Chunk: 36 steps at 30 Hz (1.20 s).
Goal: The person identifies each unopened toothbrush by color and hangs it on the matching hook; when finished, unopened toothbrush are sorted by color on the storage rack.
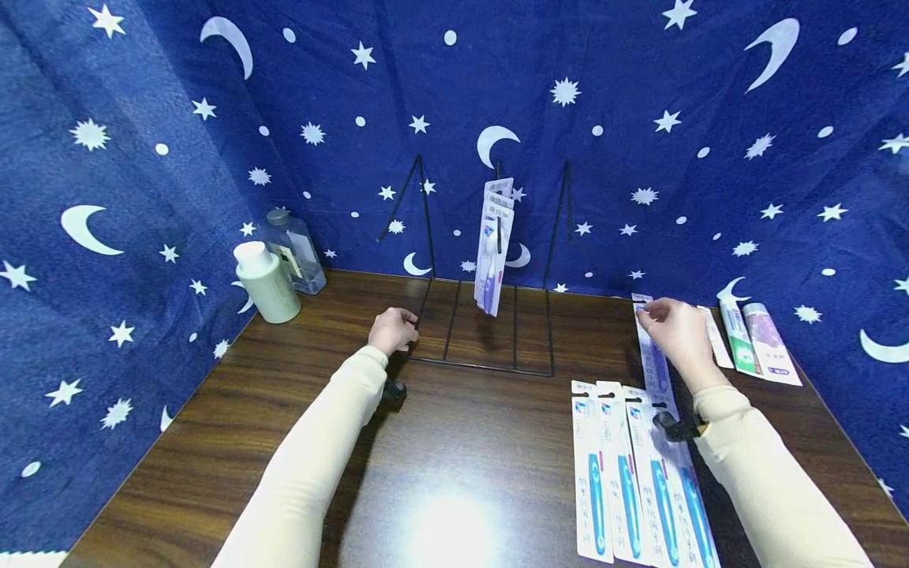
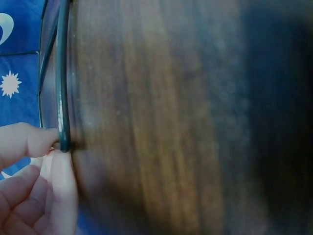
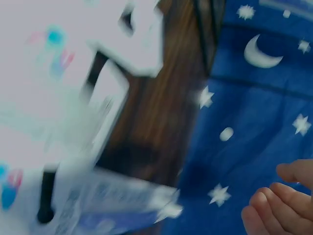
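Observation:
A black wire rack [image 1: 490,359] stands at the back of the wooden table [image 1: 461,457], with purple toothbrush packs [image 1: 493,248] hanging from its middle hook. My left hand [image 1: 393,330] grips the front left corner of the rack's base; in the left wrist view its fingers [image 2: 46,147] pinch the black wire [image 2: 63,98]. My right hand [image 1: 675,330] pinches the top end of a long purple toothbrush pack [image 1: 655,367] that lies on the table right of the rack. The right wrist view is blurred: curled fingers [image 3: 279,205] at the lower right, packs [image 3: 58,98] at the left.
Several blue toothbrush packs [image 1: 625,465] lie side by side at the front right. Toothpaste boxes [image 1: 756,341] lie at the far right edge. A pale green bottle [image 1: 266,282] and a clear bottle [image 1: 294,248] stand at the back left. Star-patterned blue cloth [image 1: 639,118] walls the table.

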Tool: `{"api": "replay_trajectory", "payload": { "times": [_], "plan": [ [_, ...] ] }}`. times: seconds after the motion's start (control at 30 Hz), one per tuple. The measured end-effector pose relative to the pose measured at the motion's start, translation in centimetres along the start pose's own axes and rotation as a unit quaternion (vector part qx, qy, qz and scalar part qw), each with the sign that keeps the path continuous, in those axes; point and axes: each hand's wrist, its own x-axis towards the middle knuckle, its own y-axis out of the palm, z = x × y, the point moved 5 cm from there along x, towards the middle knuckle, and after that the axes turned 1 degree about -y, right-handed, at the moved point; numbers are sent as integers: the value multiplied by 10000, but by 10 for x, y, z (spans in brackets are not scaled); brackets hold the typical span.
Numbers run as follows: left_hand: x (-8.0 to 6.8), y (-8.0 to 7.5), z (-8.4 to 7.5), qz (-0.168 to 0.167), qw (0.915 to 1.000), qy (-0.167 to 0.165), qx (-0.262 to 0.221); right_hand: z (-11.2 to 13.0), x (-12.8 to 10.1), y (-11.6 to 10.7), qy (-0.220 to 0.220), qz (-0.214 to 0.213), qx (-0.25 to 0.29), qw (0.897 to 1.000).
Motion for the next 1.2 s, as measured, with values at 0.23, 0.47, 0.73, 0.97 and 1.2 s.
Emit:
{"api": "replay_trajectory", "payload": {
  "times": [0.23,0.47,0.73,0.97,1.2],
  "plan": [
    [-2,-1,-2,-78,9999,60,-73,-47,4,7,433,287,-256,9983],
    [-2,3,-1,-129,9996,200,124,-71,13,18,720,605,-446,9946],
    [-2,0,-2,-160,9995,250,114,-84,24,36,743,852,-492,9924],
    [1,2,0,-127,9996,202,123,-88,27,45,954,1061,-410,9889],
    [0,0,-1,-168,9995,246,140,-93,28,53,1238,1263,-471,9831]
  ]
}}
